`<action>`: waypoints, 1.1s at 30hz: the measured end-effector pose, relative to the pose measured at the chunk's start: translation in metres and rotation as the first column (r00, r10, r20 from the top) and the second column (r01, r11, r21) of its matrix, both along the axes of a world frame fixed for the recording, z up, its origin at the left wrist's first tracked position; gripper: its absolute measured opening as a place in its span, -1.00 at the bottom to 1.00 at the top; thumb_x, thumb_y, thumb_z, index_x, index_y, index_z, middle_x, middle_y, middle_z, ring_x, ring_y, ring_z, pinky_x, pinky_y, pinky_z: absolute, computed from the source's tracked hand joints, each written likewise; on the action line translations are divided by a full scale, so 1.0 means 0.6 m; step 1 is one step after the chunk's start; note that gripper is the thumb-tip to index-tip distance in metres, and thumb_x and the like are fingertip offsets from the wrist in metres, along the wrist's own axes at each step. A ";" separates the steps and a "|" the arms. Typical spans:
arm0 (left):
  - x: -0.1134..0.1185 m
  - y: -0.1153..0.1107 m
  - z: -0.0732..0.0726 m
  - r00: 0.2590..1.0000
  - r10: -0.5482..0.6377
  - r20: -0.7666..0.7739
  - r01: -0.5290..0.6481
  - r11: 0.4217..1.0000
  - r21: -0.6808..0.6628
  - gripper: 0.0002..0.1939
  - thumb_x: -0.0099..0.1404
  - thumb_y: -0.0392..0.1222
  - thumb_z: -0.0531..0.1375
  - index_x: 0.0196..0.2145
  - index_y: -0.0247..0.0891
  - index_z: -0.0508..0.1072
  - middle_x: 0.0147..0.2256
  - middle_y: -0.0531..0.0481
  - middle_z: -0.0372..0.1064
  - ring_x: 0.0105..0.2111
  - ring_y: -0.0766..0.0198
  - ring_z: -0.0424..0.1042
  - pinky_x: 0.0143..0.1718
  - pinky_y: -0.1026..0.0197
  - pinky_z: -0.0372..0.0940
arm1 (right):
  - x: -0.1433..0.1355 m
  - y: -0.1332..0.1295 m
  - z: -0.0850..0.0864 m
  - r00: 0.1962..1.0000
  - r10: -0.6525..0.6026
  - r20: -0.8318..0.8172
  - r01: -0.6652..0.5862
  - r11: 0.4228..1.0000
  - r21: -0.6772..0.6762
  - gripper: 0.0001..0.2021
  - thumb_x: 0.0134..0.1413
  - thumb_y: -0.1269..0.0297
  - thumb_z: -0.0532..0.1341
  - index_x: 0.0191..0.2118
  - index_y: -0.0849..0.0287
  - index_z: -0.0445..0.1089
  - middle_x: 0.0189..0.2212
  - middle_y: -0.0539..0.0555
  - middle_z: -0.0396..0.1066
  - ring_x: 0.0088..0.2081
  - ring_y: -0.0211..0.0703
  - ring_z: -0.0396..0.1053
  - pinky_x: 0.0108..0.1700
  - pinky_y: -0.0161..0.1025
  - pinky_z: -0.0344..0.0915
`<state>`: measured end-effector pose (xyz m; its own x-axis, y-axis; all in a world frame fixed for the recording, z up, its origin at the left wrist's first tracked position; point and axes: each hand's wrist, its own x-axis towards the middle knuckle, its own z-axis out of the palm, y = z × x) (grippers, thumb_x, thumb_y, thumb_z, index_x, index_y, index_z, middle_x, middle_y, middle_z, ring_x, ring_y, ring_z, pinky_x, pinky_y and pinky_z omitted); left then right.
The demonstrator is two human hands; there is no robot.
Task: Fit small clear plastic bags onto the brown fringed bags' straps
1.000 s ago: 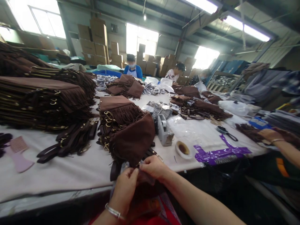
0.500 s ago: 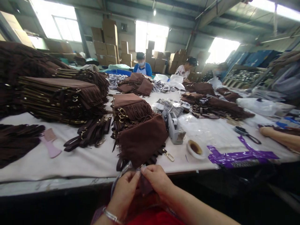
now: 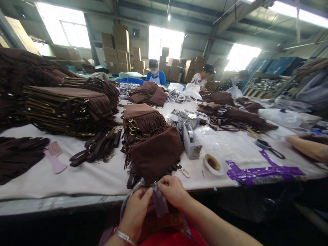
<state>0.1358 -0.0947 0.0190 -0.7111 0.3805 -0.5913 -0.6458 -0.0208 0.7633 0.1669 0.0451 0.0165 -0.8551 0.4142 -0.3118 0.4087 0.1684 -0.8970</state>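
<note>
At the table's front edge, my left hand (image 3: 135,209) and my right hand (image 3: 174,192) are close together, each with thumb and forefinger pinched. Between them hangs a small dark strip in clear plastic (image 3: 160,204), its top end at my fingertips. A grey plastic-wrapped strap (image 3: 124,202) curves up beside my left hand. Just beyond my fingers, a brown fringed bag (image 3: 156,153) lies on a stack of similar bags (image 3: 140,111). A gold snap hook (image 3: 183,171) sticks out at its right side. What lies under my palms is hidden.
Left stand a large bag stack (image 3: 61,109), dark wrist straps (image 3: 98,148) and a pink comb (image 3: 55,159). A tape dispenser (image 3: 192,145), a tape roll (image 3: 212,163) and purple tape (image 3: 263,171) are at the right. Another person's arm (image 3: 307,147) reaches in; co-workers sit opposite.
My right hand has shifted slightly up and away from my left, and more of the plastic-covered strip shows between them. The other person's arm at the right has moved a little.
</note>
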 end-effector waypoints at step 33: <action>0.019 -0.017 -0.002 0.727 -0.366 -0.581 0.083 0.887 -0.455 -0.67 0.25 0.01 0.07 -0.54 -0.22 0.41 -0.54 0.02 0.39 -0.46 0.20 0.33 -0.39 0.20 0.19 | 0.047 -0.004 0.012 0.999 0.029 -0.023 -0.035 0.949 -0.314 -0.92 -0.23 0.36 0.14 -0.61 0.21 0.34 -0.73 -0.10 0.19 -0.63 -0.37 0.07 -0.53 -0.39 0.05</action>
<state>0.1470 -0.1047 0.0176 -0.8883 0.4306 -0.1596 0.0485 0.4334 0.8999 0.1952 0.0427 0.0237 -0.8728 0.2704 -0.4063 0.3912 -0.1103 -0.9137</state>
